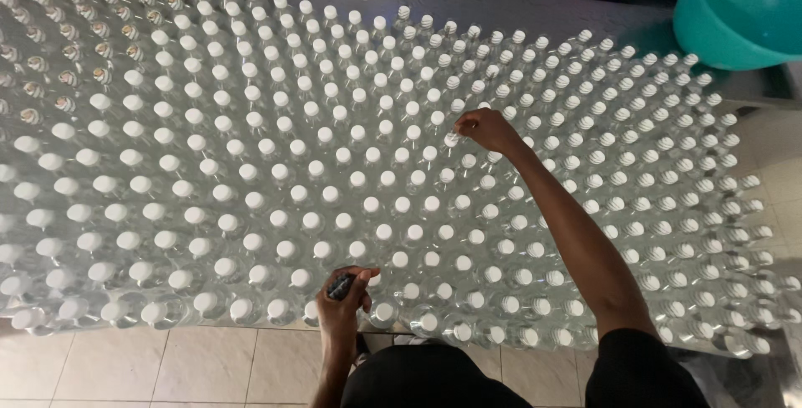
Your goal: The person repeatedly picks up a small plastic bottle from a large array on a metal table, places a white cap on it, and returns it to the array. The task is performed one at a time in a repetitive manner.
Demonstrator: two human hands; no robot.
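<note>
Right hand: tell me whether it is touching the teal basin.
No: the right hand pinches a bottle cap mid-table, far from the teal basin.

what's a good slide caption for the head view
Right hand touches one white-capped bottle among hundreds; left hand holds a dark marker.

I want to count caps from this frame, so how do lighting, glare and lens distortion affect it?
Head view: wide-angle bending curves the rows of capped bottles outward toward the edges; the far-left rows look dimmer, with caps harder to tell; glare glints off the clear plastic between caps; the right hand and left hand look sharp.
</note>
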